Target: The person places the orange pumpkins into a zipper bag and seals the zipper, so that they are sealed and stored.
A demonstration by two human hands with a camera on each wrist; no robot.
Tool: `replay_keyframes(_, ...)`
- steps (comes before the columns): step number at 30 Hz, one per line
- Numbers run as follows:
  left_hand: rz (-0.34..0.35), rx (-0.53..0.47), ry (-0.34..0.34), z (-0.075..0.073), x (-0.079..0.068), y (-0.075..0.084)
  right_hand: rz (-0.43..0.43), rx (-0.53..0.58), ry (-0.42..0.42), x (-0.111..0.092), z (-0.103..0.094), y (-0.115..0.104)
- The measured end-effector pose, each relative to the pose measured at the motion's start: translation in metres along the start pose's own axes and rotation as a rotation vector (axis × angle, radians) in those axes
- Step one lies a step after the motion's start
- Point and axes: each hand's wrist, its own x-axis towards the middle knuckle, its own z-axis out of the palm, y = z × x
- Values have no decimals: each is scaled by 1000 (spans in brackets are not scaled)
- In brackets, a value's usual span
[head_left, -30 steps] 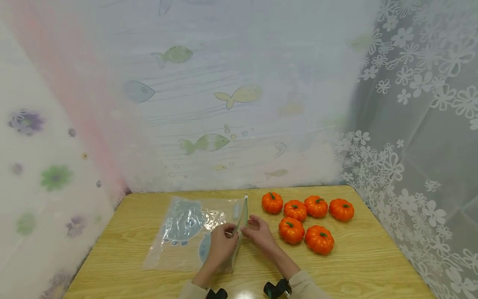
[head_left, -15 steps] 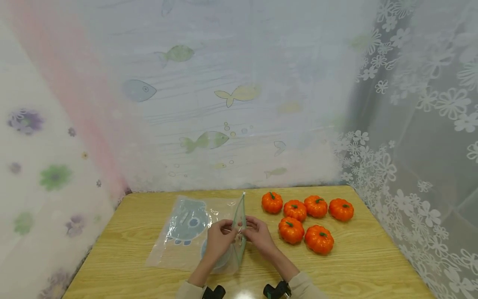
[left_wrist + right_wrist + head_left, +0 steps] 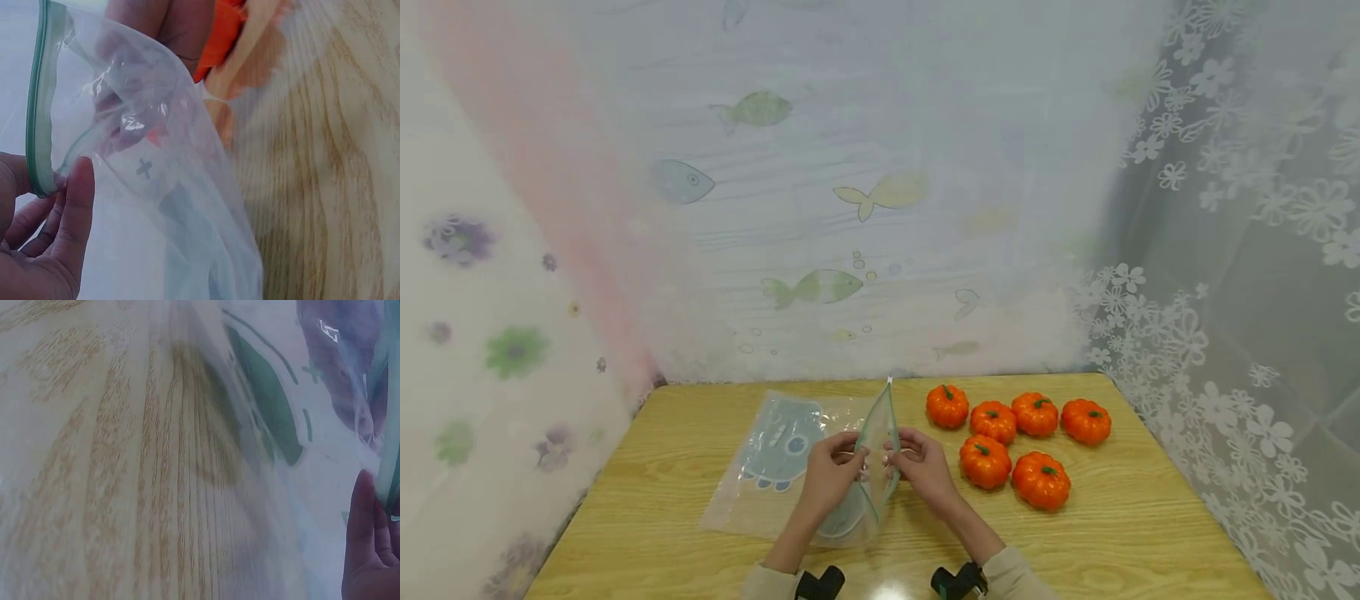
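A clear zip bag (image 3: pixel 752 500) with blue cartoon prints lies on the table, its green-edged mouth raised and spread apart on the right. My left hand (image 3: pixel 833 473) pinches the left lip of that mouth; in the left wrist view the thumb and fingers of this hand (image 3: pixel 47 231) hold the green zip strip. Opposite it, my right hand (image 3: pixel 925 471) pinches the other lip, and the right wrist view catches its fingers (image 3: pixel 369 550) at the frame's edge. A white slider sits at the far end of the zip. I see nothing inside the bag.
Several orange toy pumpkins with green stems stand right of the bag, the nearest being one pumpkin (image 3: pixel 985 462) close to my right hand. The wooden table (image 3: pixel 1120 525) ends at a back edge against a fish-printed curtain (image 3: pixel 880 233).
The bag's mouth has gone from nearly flat together to spread wide. My left hand has moved slightly left with its lip, while the right hand now grips the other lip. The pumpkins have not moved.
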Motion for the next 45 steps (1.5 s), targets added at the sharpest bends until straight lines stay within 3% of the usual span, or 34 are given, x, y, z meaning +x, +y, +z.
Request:
replay_keyframes(4,-13,-12,17,-3,-1,2,-25,-32,7,0,-2,0)
replay_keyframes(12,-78,-35,75,-6,-5,5,5,-69,52,0,-11,5)
replay_keyframes(15,-102,-42,92,-12,-4,4,-7,-77,71,1,-12,5)
replay_keyframes(22,-119,-90,124,-31,-2,6,29,-55,203,1,-13,-6)
replay_keyframes(27,-125,-85,154,-45,0,15,6,-77,202,3,-19,-21)
replay_keyframes(36,-85,-18,234,-67,-3,37,-47,-141,174,2,-27,-41)
replay_keyframes(45,-14,13,205,-65,-6,51,-69,-184,163,4,-26,-47)
